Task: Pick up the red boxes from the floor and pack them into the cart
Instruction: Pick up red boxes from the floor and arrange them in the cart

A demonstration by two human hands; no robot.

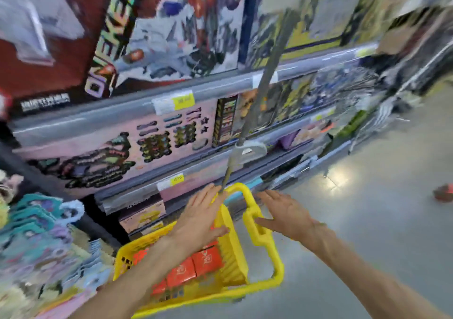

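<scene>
Red boxes (193,267) are sitting down inside the yellow cart (235,252), packed side by side on its floor, each with a small white mark on top. It's really more of a plastic basket on the floor, low and near in the view, a bit left of centre. At least three box tops show; more red peeks out at the far left corner of the basket, but the left forearm covers part of it so I can't count them properly.

Left hand (201,218) is held flat over the far side of the cart, palm down, fingers stretched out and slightly spread, not gripping anything. Right hand (286,215) is just to the right of it, also flat with the fingers apart, thumb reaching toward the yellow handle (255,220) that loops up off the basket's right edge. Whether the thumb actually touches the handle is hard to say since everything is smeared with motion blur.

A grey pole (259,98) rises from the far end of the cart, past the shelves (137,107), which run along the left and far side and are stuffed with toy boxes, with yellow price tags on the rails. Grey floor (367,220) fills the right side, with a bright glare spot and one small red thing (444,192) lying far right, too blurry to identify.
</scene>
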